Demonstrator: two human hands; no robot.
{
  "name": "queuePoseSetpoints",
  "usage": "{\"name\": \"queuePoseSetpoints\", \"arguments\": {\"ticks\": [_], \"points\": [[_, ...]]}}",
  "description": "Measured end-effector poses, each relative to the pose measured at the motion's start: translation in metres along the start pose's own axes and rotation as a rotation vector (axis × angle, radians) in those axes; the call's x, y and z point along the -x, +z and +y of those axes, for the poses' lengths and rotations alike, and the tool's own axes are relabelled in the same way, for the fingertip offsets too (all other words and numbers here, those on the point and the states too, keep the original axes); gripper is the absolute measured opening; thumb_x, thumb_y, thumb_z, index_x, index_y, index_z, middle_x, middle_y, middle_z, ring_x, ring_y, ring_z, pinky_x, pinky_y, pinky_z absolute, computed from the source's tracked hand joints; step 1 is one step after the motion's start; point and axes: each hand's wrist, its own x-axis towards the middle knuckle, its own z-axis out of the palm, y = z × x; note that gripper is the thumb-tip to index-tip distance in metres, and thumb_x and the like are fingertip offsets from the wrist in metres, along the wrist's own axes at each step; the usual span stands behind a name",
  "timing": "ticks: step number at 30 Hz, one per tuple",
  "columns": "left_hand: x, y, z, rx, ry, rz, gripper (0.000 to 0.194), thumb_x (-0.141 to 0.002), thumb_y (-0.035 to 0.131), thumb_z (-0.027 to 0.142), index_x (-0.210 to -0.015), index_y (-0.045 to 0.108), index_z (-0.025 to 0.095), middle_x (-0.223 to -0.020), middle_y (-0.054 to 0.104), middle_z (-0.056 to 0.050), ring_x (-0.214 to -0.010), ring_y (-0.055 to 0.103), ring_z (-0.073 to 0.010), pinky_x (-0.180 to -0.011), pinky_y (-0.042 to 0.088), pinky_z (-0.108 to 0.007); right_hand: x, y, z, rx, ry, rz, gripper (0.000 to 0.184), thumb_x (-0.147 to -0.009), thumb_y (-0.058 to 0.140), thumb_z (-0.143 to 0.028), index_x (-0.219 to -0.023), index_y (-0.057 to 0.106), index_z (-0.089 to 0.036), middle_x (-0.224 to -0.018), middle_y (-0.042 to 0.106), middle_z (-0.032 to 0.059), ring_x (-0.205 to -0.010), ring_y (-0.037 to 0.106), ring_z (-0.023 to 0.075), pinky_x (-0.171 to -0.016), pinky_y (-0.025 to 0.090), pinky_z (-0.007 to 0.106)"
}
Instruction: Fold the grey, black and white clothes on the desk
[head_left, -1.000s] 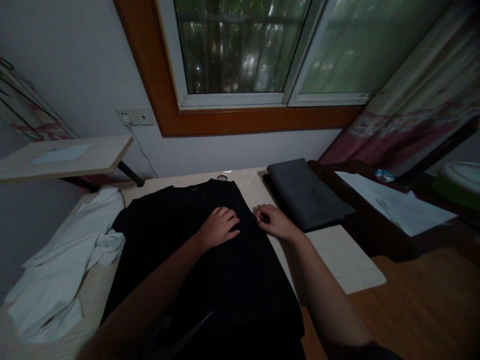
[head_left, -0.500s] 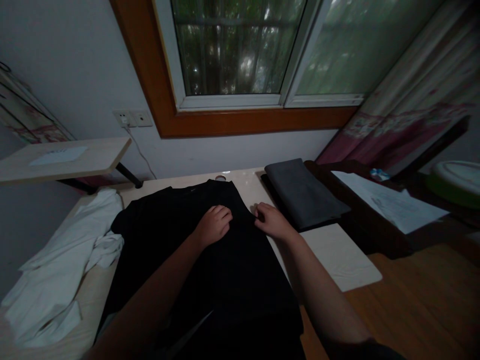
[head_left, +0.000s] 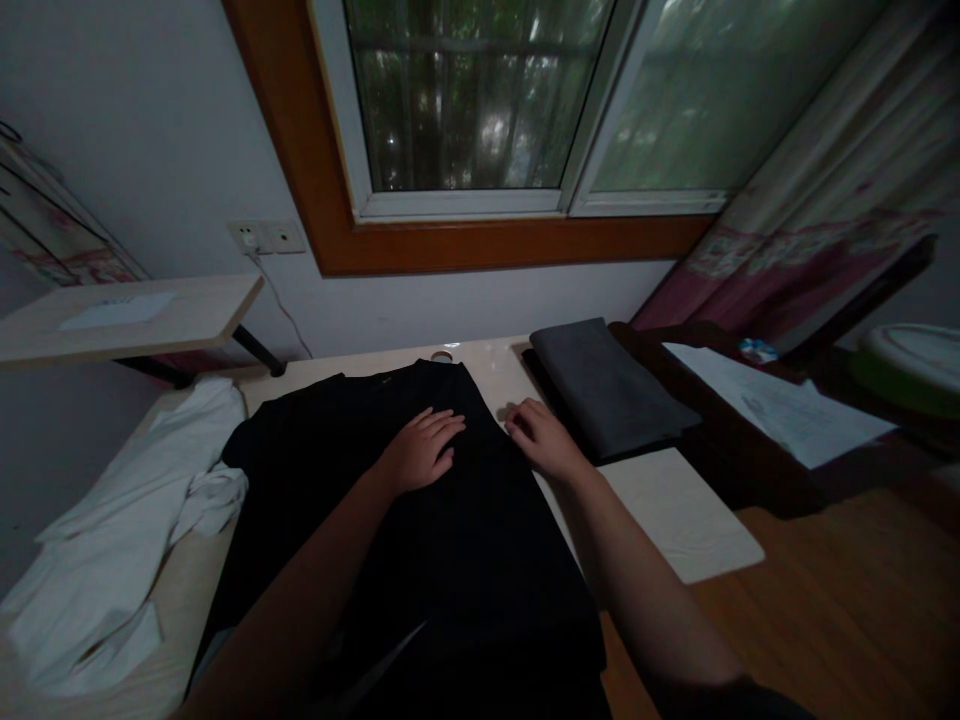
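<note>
A black T-shirt (head_left: 465,560) lies spread on the pale table, its neckline at the far end by the wall. My left hand (head_left: 424,450) rests flat on the upper part of the shirt, fingers stretched out and slightly apart. At the shirt's right edge, my right hand (head_left: 544,438) has its fingers curled in a pinch, thumb side against the cloth. The fingertips are partly hidden there. A crumpled white garment (head_left: 127,530) lies left of the T-shirt.
A folded dark grey item (head_left: 604,385) lies on the table (head_left: 499,365) at right. Beyond it, papers (head_left: 772,400) rest on a dark brown surface. A small raised shelf (head_left: 202,300) stands at left. The window (head_left: 480,110) is ahead.
My left hand has flattened on the shirt, its fingers straightening from a curl. My right hand has shifted very slightly away from me along the shirt's edge.
</note>
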Motion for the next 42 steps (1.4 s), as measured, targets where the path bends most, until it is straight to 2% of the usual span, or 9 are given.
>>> {"name": "queuePoseSetpoints", "arguments": {"ticks": [3, 11, 16, 22, 27, 32, 35, 38, 42], "points": [[-0.001, 0.001, -0.003, -0.036, -0.069, 0.009, 0.048, -0.103, 0.043, 0.035, -0.15, 0.049, 0.025, -0.158, 0.05, -0.007, -0.15, 0.039, -0.0235, -0.127, 0.023, -0.053, -0.003, 0.007, -0.004, 0.03, 0.011, 0.098, 0.024, -0.1, 0.051, -0.027, -0.119, 0.065, -0.024, -0.114, 0.064, 0.0115, -0.112, 0.059, 0.029, -0.101, 0.047, 0.047], [0.001, 0.008, -0.01, -0.115, -0.11, -0.012, 0.05, -0.105, 0.041, 0.043, -0.151, 0.048, 0.024, -0.164, 0.04, -0.01, -0.155, 0.031, -0.0263, -0.126, 0.022, -0.055, -0.03, 0.035, -0.017, 0.02, -0.075, 0.091, 0.052, -0.097, 0.048, -0.016, -0.147, 0.054, -0.024, -0.148, 0.056, 0.0104, -0.139, 0.049, 0.0309, -0.121, 0.04, 0.055], [0.002, 0.01, -0.016, -0.122, -0.094, -0.025, 0.052, -0.105, 0.041, 0.043, -0.152, 0.047, 0.021, -0.163, 0.041, -0.011, -0.155, 0.03, -0.0263, -0.127, 0.021, -0.055, -0.069, 0.067, -0.025, -0.079, -0.091, 0.051, 0.062, -0.09, 0.045, -0.006, -0.151, 0.051, -0.02, -0.154, 0.051, 0.0104, -0.144, 0.047, 0.0283, -0.124, 0.038, 0.053], [0.012, 0.002, -0.04, -0.177, -0.188, 0.01, 0.049, -0.105, 0.04, 0.037, -0.15, 0.05, 0.022, -0.161, 0.045, -0.01, -0.152, 0.037, -0.0251, -0.126, 0.027, -0.053, -0.092, 0.101, -0.023, -0.066, 0.005, 0.036, 0.053, -0.095, 0.042, -0.009, -0.146, 0.056, -0.016, -0.15, 0.057, 0.0109, -0.146, 0.046, 0.0252, -0.125, 0.037, 0.05], [0.029, -0.007, -0.065, -0.362, -0.383, 0.034, 0.054, -0.105, 0.038, 0.043, -0.154, 0.046, 0.024, -0.165, 0.038, -0.009, -0.154, 0.033, -0.0281, -0.126, 0.024, -0.056, -0.083, 0.099, -0.034, 0.218, 0.017, -0.074, 0.053, -0.103, 0.044, -0.031, -0.15, 0.051, -0.006, -0.161, 0.043, 0.0164, -0.154, 0.03, 0.0283, -0.128, 0.027, 0.046], [0.05, -0.016, -0.087, -0.435, -0.539, 0.015, 0.059, -0.105, 0.031, 0.05, -0.158, 0.04, 0.024, -0.167, 0.033, -0.008, -0.156, 0.026, -0.0299, -0.125, 0.022, -0.062, -0.081, 0.096, -0.041, 0.328, 0.072, -0.134, 0.065, -0.106, 0.039, -0.048, -0.156, 0.043, -0.007, -0.167, 0.032, 0.0153, -0.157, 0.025, 0.0278, -0.129, 0.022, 0.045], [0.06, -0.019, -0.097, -0.453, -0.697, 0.069, 0.063, -0.104, 0.032, 0.05, -0.158, 0.039, 0.019, -0.167, 0.033, -0.011, -0.157, 0.024, -0.0329, -0.123, 0.023, -0.065, -0.082, 0.096, -0.04, 0.341, 0.1, -0.148, 0.069, -0.106, 0.036, -0.052, -0.157, 0.041, -0.006, -0.168, 0.029, 0.0155, -0.157, 0.023, 0.0274, -0.129, 0.02, 0.044], [0.066, -0.02, -0.103, -0.481, -0.856, 0.171, 0.065, -0.102, 0.037, 0.047, -0.155, 0.042, 0.01, -0.164, 0.037, -0.017, -0.155, 0.028, -0.0349, -0.123, 0.026, -0.062, -0.083, 0.095, -0.038, 0.342, 0.124, -0.169, 0.071, -0.106, 0.033, -0.055, -0.158, 0.038, -0.007, -0.169, 0.026, 0.0148, -0.158, 0.021, 0.0263, -0.129, 0.018, 0.043], [0.07, -0.02, -0.103, -0.52, -0.872, 0.181, 0.063, -0.101, 0.04, 0.043, -0.15, 0.048, 0.004, -0.159, 0.044, -0.022, -0.151, 0.036, -0.0355, -0.123, 0.028, -0.057, -0.081, 0.091, -0.034, 0.348, 0.132, -0.182, 0.072, -0.106, 0.03, -0.056, -0.159, 0.037, -0.007, -0.169, 0.025, 0.0144, -0.158, 0.019, 0.0257, -0.129, 0.018, 0.042]]}}
